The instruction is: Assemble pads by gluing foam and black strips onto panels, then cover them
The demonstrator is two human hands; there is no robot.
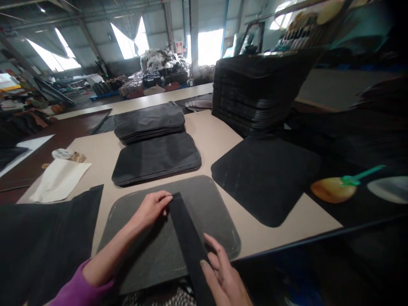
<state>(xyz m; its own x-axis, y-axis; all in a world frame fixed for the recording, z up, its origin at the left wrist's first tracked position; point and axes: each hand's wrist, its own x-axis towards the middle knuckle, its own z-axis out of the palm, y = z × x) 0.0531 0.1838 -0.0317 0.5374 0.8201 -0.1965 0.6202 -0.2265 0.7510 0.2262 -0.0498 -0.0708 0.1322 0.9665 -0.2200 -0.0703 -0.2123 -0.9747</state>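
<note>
A long black strip (186,231), which looks like leather or cloth, runs from the middle of a grey rounded board (143,246) toward me and past the board's front edge. My left hand (153,208) pinches the strip's far end between thumb and fingers. Nearer to me, my right hand (223,272) has its thumb on top of the strip and its fingers along the right edge, gripping it. The strip's near end passes out of the picture at the bottom.
Behind the board lie two stacks of black rounded panels, a near stack (156,159) and a far stack (149,121). A tall black pile (255,93) stands at the back right, a single black panel (264,178) before it. Left are black sheet material (47,246) and a cream cloth (60,178).
</note>
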